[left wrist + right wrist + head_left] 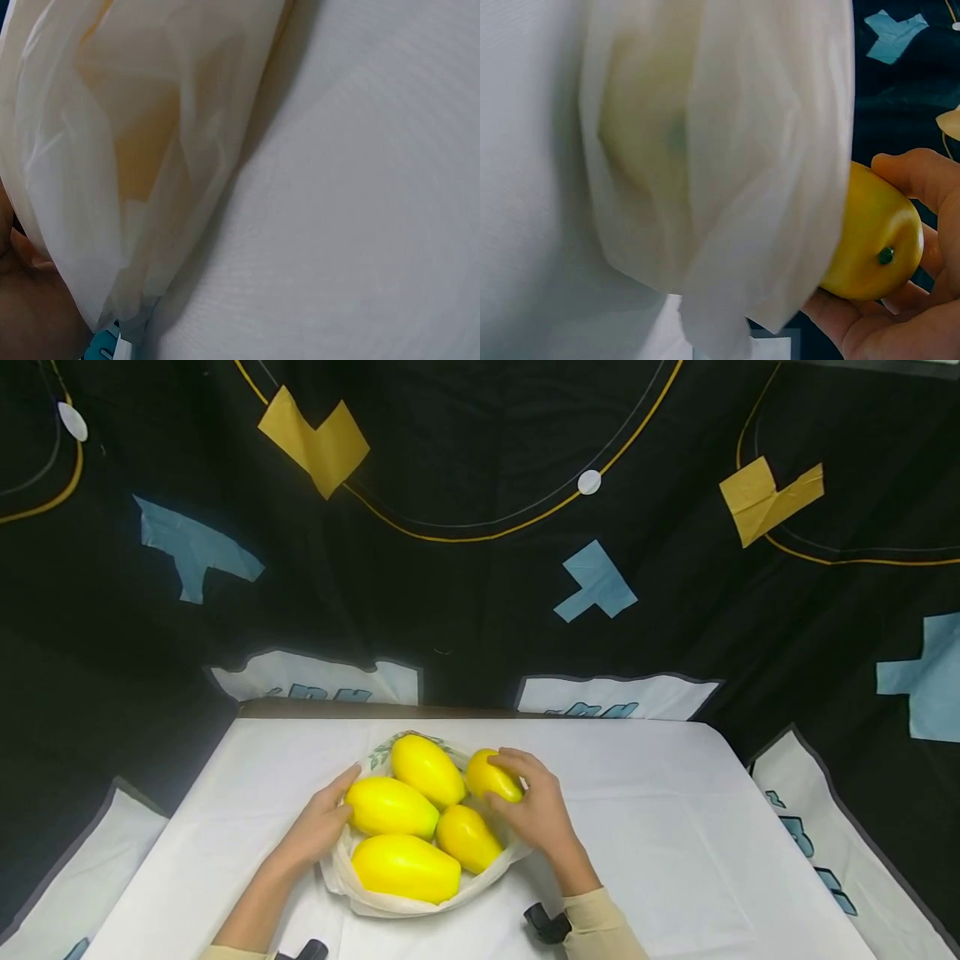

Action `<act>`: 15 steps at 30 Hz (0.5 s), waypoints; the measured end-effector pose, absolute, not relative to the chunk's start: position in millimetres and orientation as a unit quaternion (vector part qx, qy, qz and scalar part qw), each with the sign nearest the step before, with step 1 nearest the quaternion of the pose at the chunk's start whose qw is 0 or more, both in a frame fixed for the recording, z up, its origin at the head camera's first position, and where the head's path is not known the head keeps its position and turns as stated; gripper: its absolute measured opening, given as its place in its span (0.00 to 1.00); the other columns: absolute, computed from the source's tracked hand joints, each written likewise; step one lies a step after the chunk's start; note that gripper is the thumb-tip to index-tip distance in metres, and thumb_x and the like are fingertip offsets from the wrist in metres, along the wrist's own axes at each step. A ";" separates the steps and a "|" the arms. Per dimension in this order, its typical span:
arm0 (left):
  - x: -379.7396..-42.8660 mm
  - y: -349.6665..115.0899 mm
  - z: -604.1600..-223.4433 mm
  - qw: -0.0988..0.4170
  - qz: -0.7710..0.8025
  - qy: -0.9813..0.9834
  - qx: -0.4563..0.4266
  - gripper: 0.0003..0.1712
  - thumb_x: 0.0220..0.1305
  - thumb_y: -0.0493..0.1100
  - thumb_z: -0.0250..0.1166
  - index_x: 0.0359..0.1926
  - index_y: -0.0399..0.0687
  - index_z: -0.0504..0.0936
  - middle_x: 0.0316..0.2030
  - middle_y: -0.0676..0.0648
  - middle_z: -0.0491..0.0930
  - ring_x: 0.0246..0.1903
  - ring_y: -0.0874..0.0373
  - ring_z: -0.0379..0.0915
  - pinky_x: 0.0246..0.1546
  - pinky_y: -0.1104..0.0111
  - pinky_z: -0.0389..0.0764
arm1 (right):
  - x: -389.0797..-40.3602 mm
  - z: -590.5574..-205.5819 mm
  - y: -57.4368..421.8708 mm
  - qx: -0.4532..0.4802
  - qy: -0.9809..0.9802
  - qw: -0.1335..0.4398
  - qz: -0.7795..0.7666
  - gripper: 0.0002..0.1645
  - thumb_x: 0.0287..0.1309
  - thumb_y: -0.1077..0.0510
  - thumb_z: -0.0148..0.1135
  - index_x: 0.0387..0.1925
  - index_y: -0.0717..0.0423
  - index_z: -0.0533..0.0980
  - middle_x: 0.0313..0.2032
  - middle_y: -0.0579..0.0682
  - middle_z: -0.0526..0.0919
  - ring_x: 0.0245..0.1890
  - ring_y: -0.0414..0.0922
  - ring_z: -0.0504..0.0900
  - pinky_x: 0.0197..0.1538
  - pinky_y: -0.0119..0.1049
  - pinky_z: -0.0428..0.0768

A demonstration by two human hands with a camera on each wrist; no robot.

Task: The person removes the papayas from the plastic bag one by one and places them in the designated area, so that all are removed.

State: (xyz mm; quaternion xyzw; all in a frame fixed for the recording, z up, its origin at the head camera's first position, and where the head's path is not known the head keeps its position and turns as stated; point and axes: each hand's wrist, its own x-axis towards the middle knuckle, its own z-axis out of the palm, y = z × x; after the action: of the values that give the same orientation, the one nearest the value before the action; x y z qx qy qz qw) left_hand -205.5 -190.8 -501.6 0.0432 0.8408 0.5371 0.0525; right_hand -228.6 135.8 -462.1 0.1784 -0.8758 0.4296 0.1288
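A whitish translucent plastic bag (360,906) with a green leaf print stands with its mouth spread, holding several yellow oval fruits (405,868). My right hand (536,802) grips one yellow oval fruit (487,768) at the bag's upper right, thumb on the near side and fingers over the top. In the right wrist view this fruit (877,232) shows a small green stem spot, beside the bag wall. At the bag's left rim, my left hand (322,818) holds the edge between thumb and fingers, close against another fruit (390,807). The left fingertips are partly hidden in the left wrist view.
The bag rests on a table with a white cloth (675,835). Behind the table hangs a black curtain (465,610) with yellow and blue patches. Dark wrist mounts (547,924) sit by both forearms.
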 end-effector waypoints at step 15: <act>-205.7 -190.7 -503.4 0.053 0.536 0.842 0.042 0.36 0.67 0.30 0.42 0.75 0.38 0.49 0.75 0.38 0.46 0.74 0.40 0.37 0.71 0.45 0.42 | -232.4 -444.0 153.6 0.165 -0.868 0.171 0.436 0.26 0.47 0.61 0.74 0.51 0.46 0.81 0.59 0.44 0.76 0.60 0.45 0.73 0.59 0.44 0.77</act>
State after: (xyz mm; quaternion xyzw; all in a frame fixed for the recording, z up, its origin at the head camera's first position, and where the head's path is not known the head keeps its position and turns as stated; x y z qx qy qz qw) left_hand -205.7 -190.7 -503.4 0.0417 0.8417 0.5357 0.0533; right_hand -232.4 153.6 -444.0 0.1646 -0.8679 0.4364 0.1711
